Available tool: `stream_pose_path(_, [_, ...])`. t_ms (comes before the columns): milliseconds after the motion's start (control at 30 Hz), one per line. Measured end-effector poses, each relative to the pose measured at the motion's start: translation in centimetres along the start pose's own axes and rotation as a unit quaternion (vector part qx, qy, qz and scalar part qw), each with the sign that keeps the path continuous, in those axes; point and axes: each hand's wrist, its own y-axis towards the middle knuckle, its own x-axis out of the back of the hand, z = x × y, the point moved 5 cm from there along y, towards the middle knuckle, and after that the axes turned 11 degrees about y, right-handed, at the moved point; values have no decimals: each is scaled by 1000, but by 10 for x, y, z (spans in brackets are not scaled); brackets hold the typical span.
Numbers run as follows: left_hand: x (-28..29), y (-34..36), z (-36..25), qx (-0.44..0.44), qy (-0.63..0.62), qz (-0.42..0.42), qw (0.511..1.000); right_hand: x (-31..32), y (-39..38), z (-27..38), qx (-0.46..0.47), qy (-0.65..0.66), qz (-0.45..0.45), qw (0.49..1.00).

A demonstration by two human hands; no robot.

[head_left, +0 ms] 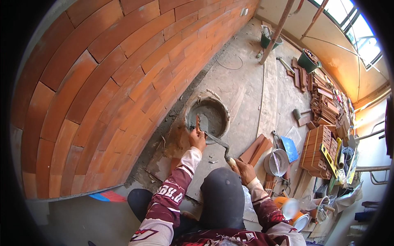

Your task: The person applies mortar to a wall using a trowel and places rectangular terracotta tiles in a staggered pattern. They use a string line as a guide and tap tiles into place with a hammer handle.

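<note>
On my feed the L hand (pixel 198 142) grasps a narrow brick piece (pixel 198 121), fingers closed round its lower end; the piece sticks up over the near side of the mortar bucket (pixel 226 115). R hand (pixel 246 172) has its fingers wrapped round the pale handle of a trowel (pixel 226 151), its blade reaching over the bucket's near rim twd the brick piece; can't tell if blade & brick touch. Grey mortar (pixel 212 114) lies in the bucket, which stands on the floor (pixel 246 102) nr the edge along the brick wall (pixel 102 102).

Just beyond the R hand, approx. mid-floor, I've got two loose bricks (pixel 257 149) side by side, then a pale pail (pixel 271 164) w/ a blue board (pixel 289 148) next to it. A mallet (pixel 296 114) lies farther out, nr the brick pile (pixel 326 100) along the floor's R edge; a green bucket (pixel 308 62) stands at that pile's far end. Broom bristles (pixel 111 196), red & blue, show at the wall's near end, L of the knees (pixel 222 197).
</note>
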Motion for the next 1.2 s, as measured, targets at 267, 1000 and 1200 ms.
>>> stream_pose_path(267, [-1,-10,-14,-31,147,-23,988,-3,4,15,15,-74,-43,996])
stream_pose_path(1000, [32,-9,-18,46,-98,114,988,19,42,43,-15,50,-3,999])
stream_pose_path(1200, [32,-4,-28,35,-72,158,984,25,18,40,3,91,9,996])
